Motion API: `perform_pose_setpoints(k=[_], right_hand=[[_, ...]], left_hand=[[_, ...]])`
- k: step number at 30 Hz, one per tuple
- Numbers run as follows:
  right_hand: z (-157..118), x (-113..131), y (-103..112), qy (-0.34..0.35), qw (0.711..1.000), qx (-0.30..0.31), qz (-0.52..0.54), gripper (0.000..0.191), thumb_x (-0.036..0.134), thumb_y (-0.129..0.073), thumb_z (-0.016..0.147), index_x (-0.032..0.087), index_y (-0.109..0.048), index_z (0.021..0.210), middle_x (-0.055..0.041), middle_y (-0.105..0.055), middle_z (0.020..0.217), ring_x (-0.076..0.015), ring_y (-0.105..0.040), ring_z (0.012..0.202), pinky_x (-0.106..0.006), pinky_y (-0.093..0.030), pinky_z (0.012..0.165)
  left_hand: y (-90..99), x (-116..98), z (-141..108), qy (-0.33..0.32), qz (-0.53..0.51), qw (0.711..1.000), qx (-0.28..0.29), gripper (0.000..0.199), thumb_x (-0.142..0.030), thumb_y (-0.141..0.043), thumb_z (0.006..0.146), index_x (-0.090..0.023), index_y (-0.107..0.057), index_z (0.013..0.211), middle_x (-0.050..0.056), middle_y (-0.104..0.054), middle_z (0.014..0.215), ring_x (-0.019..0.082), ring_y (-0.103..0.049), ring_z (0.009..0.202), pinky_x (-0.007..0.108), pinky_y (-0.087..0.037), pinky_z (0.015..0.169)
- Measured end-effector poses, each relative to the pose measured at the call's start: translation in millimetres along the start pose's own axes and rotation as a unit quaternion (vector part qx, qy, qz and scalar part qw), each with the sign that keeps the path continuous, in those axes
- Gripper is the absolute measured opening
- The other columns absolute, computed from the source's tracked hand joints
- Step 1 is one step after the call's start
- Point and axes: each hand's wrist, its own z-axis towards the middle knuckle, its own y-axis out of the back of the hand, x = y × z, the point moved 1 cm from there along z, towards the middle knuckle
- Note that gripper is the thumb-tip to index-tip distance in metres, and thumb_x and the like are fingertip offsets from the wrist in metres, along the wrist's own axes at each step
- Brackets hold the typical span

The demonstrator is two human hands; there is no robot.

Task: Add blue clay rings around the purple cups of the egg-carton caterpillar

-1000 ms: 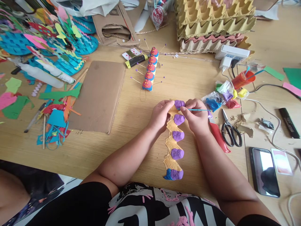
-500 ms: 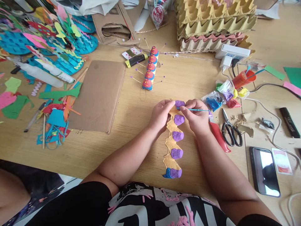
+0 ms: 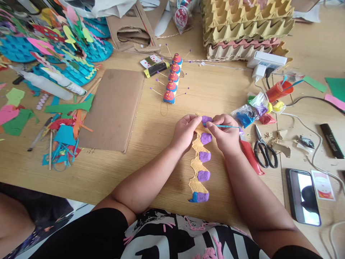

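Note:
A strip of egg carton [image 3: 198,145] lies lengthwise in front of me, its bumps capped with purple clay and its near end partly blue. My left hand [image 3: 186,130] pinches the strip's far end between thumb and fingers. In my right hand [image 3: 225,133] is a thin blue plastic stick [image 3: 225,126], its tip against the farthest purple bump [image 3: 207,121]. Farther back stands a finished-looking row of red and blue clay-covered bumps [image 3: 172,78] with smiling faces and purple-tipped sticks.
Brown cardboard [image 3: 111,108] and paper scraps [image 3: 64,135] lie on the left. To the right are black-handled scissors [image 3: 265,151], a red-handled cutter [image 3: 250,156], bagged clay [image 3: 246,115], an orange cup [image 3: 279,90] and a phone [image 3: 304,196]. Egg trays [image 3: 246,30] are stacked behind.
The near end of the egg carton strip has swung slightly right and away from me. Both hands keep nearly the same place and grip.

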Motion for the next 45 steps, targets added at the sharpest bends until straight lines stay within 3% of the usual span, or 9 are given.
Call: perform_pose_setpoints(k=[5, 20, 28, 45], right_hand=[[-0.6, 0.6, -0.3, 0.006, 1.000, -0.009, -0.003, 0.058, 0.066, -0.100, 0.074, 0.024, -0.060, 0.067, 0.0045, -0.062, 0.067, -0.0101, -0.053, 0.058, -0.027, -0.042, 0.052], [-0.9, -1.8, 1.9, -0.019, 0.999, -0.007, 0.047, 0.047, 0.053, -0.103, 0.077, 0.024, -0.067, 0.070, 0.0037, -0.070, 0.070, -0.0122, -0.064, 0.063, -0.029, -0.049, 0.061], [0.0, -2.2, 0.3, -0.022, 0.998, -0.007, 0.058, 0.053, 0.058, -0.103, 0.075, 0.025, -0.061, 0.070, 0.0044, -0.068, 0.069, -0.0145, -0.067, 0.065, -0.031, -0.052, 0.063], [-0.4, 5.3, -4.2, -0.017, 0.999, -0.001, 0.051, 0.057, 0.059, -0.102, 0.075, 0.025, -0.057, 0.071, 0.0055, -0.058, 0.068, -0.0122, -0.052, 0.063, -0.029, -0.042, 0.060]], left_hand=[[0.6, 1.0, 0.7, -0.004, 0.002, 1.000, 0.000, 0.038, -0.047, -0.098, 0.075, -0.019, -0.073, 0.080, 0.001, -0.079, 0.080, 0.015, -0.073, 0.075, 0.030, -0.057, 0.079], [-1.8, -4.7, -3.4, -0.020, 0.033, 0.999, -0.003, 0.043, -0.051, -0.098, 0.072, -0.020, -0.069, 0.076, -0.001, -0.073, 0.074, 0.013, -0.064, 0.069, 0.028, -0.050, 0.071], [-1.0, -6.6, -3.4, -0.052, 0.060, 0.997, -0.002, 0.041, -0.049, -0.098, 0.078, -0.020, -0.068, 0.075, -0.002, -0.073, 0.076, 0.012, -0.064, 0.073, 0.027, -0.050, 0.075], [-2.5, -5.3, -3.8, -0.054, 0.038, 0.998, 0.009, 0.049, -0.056, -0.100, 0.074, -0.021, -0.065, 0.075, -0.003, -0.069, 0.071, 0.011, -0.062, 0.067, 0.026, -0.050, 0.070]])
